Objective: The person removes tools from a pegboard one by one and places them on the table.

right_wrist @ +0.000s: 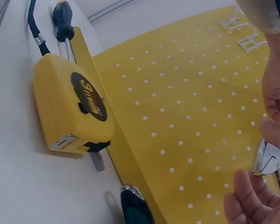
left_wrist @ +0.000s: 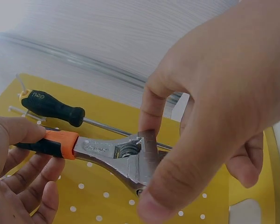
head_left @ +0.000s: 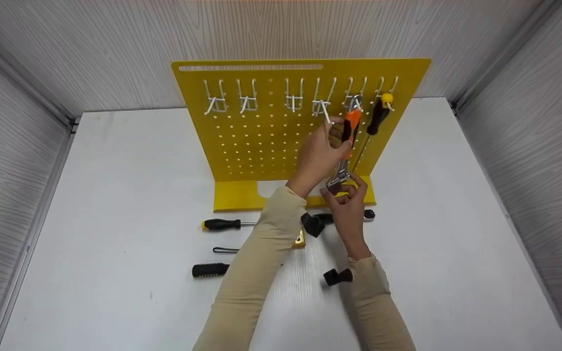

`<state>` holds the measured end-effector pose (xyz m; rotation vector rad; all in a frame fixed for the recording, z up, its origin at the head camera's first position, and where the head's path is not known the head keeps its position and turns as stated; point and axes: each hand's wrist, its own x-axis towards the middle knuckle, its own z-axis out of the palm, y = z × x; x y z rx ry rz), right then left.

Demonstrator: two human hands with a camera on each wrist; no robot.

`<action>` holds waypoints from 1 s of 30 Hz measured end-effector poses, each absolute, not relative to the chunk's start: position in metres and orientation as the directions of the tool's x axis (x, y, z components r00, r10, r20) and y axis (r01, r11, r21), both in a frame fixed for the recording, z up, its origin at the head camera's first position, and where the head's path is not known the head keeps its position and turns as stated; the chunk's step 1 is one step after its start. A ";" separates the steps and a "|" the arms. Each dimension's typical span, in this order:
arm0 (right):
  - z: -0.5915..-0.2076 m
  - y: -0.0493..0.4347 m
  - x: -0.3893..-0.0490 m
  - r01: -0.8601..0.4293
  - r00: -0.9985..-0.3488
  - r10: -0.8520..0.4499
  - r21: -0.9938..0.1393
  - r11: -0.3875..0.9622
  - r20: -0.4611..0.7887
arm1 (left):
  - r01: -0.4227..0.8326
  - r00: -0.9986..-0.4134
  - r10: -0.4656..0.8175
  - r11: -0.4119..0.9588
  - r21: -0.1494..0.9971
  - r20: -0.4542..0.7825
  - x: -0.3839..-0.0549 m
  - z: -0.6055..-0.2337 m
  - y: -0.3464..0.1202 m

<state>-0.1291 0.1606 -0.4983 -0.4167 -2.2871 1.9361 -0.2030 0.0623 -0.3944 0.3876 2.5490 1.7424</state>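
Observation:
An adjustable wrench with an orange and black handle hangs head down in front of the yellow pegboard, its handle end at a white hook. My left hand grips the handle between thumb and fingers. Below it, my right hand pinches the wrench's metal head between thumb and index finger. The left wrist view shows the adjusting screw and the jaw end, partly covered by the right hand's thumb. Just right of the wrench, a screwdriver with a black and yellow handle hangs from another hook.
Several white hooks line the board's upper part. On the white table lie a second screwdriver, a yellow tape measure with a black strap, a black-handled tool and a ratchet. My left sleeve hides part of these.

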 end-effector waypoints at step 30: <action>-0.507 0.155 -0.119 -0.053 -0.934 0.345 -0.992 0.117 0.091 | 0.299 -0.942 0.243 0.301 0.906 0.231 -0.186 -0.400 0.057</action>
